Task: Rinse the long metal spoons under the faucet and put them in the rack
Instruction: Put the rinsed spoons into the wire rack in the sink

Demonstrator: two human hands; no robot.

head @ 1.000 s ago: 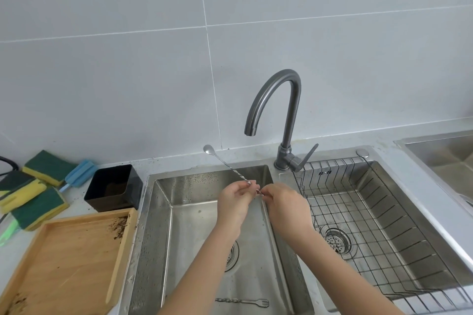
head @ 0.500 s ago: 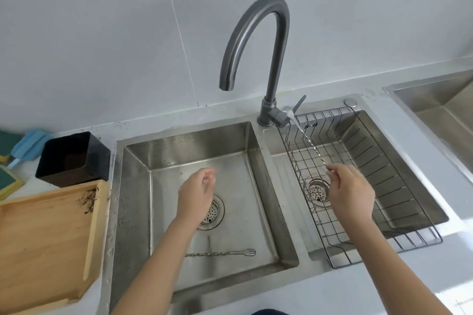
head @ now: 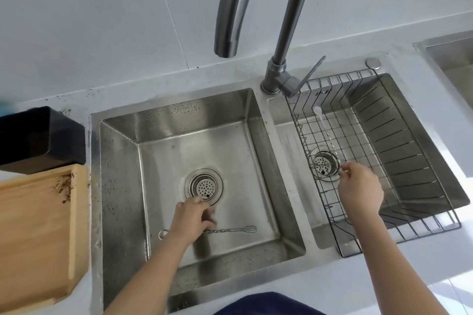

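From the head view, the left hand (head: 190, 215) comes down on the spoon in the basin (head: 230, 229), fingers curled over its twisted shaft; whether they grip it I cannot tell. Its long axis runs crosswise, forked end pointing right of that grip. The right hand (head: 358, 186) pinches a second spoon (head: 323, 123) over the rack (head: 409, 158), bowl pointing away.

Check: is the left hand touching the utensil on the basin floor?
Cannot tell. In the head view the left hand overlaps the twisted utensil, hiding the handle's middle; fingers are blurred, so contact versus hovering isn't visible.
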